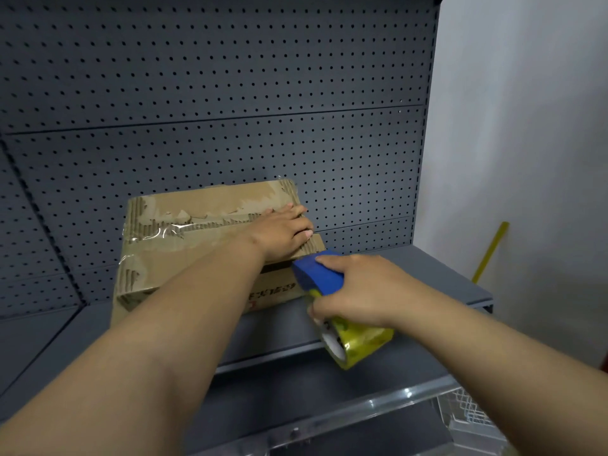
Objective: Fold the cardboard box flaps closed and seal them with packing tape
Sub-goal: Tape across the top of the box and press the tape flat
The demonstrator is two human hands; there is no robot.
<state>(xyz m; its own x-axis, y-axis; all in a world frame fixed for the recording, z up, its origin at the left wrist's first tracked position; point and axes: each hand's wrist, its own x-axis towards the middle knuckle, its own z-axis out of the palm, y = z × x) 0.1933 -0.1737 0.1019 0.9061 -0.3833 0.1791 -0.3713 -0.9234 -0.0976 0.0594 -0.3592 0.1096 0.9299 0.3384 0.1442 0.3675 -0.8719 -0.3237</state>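
Head view: the left hand (283,230) lies flat, fingers spread, covering the cardboard box (197,238) seam's right end; the right hand (358,291) grips a tape dispenser (332,301), half hiding its roll.

Left hand (283,230) presses the cardboard box (184,251) flaps flat; right hand (358,291) grips what looks like a tape dispenser (332,301).

You have one cardboard box (210,245), one blue tape dispenser (317,271) carrying one tape roll (357,343), and two hands in view.
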